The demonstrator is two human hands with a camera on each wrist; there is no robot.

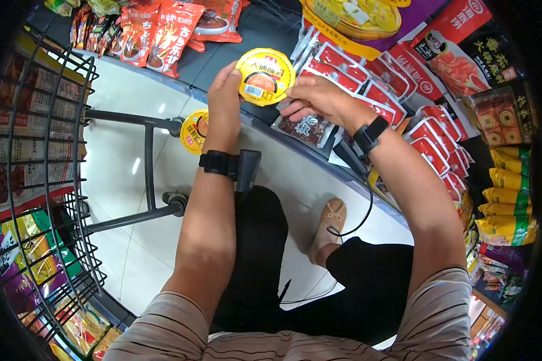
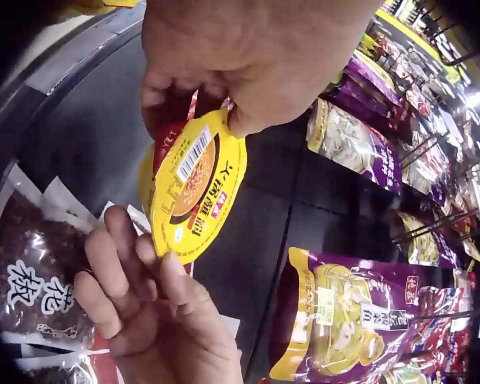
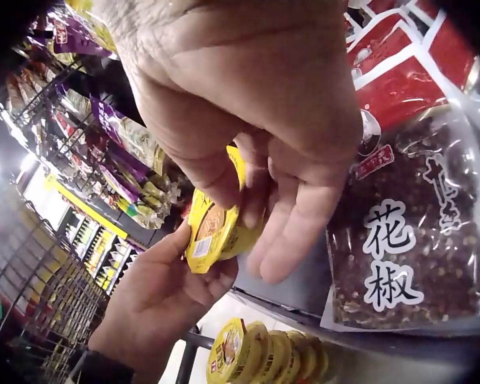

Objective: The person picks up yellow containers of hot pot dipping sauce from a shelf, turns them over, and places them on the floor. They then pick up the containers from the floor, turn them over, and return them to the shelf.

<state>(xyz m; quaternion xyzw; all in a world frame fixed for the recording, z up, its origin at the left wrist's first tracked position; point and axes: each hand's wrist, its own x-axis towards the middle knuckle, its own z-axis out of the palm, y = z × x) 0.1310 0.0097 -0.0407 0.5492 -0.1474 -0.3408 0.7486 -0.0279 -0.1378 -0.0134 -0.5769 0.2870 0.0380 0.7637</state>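
A round yellow tub of hot pot dipping sauce, with a barcode and a picture of sauce on its lid, is held up between both hands over the shelf edge. My left hand grips its left edge, the thumb on the lid's rim. From the other side my right hand pinches the rim between thumb and fingers. In the left wrist view the tub is tilted, its lid showing. My right-hand fingers hide part of it in the right wrist view.
Below the hands, beside the shelf, several like yellow tubs stand in a row. A bag of Sichuan peppercorns and red packets lie on the shelf. A black wire shopping cart with packages is at left; orange-red pouches are at the back.
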